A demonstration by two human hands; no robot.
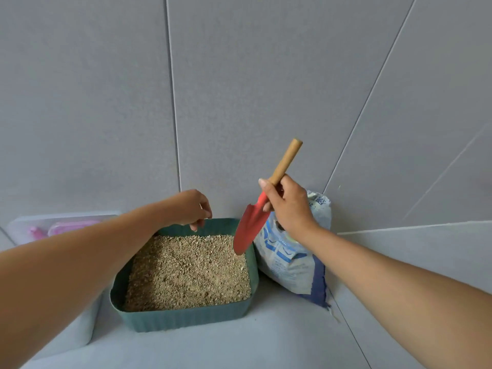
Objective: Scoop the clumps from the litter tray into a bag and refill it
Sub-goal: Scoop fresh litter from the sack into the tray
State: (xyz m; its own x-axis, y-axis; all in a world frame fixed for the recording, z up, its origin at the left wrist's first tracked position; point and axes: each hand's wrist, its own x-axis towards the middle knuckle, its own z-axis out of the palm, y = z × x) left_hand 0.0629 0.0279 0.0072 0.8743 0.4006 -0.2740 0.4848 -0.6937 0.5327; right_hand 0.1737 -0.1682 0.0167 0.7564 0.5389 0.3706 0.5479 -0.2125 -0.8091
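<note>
**Risks**

1. The left hand (190,209) hangs over the far rim of the tray (186,319). Its fingers are loosely curled, clear of the rim and holding nothing. The tray is therefore unbraced, and a firm dig could push it across the floor (266,342).
2. The litter (186,272) lies below those fingertips and nearer the camera, filling the tray close to the rim. No clumps can be made out on the surface. A shallow pass may miss buried ones, and a quick lift may tip grains over the low wall.
3. The right hand (288,206) has its fingers clamped round the wooden handle of the trowel (250,230). The red blade hangs below the fingers, its tip over the tray's far right corner. The blade looks solid, so clean litter would likely come up with any clump.
4. The bag (290,265) stands just under and behind this hand, beside the tray. Whether its top is open cannot be told. If it is shut, a loaded trowel has nowhere to empty.

**Count**

- Clear box (53,222): one, with pink items (72,225) inside, number unclear
- Tray: one
- Trowel: one
- Bag: one
- Hands: two
</note>
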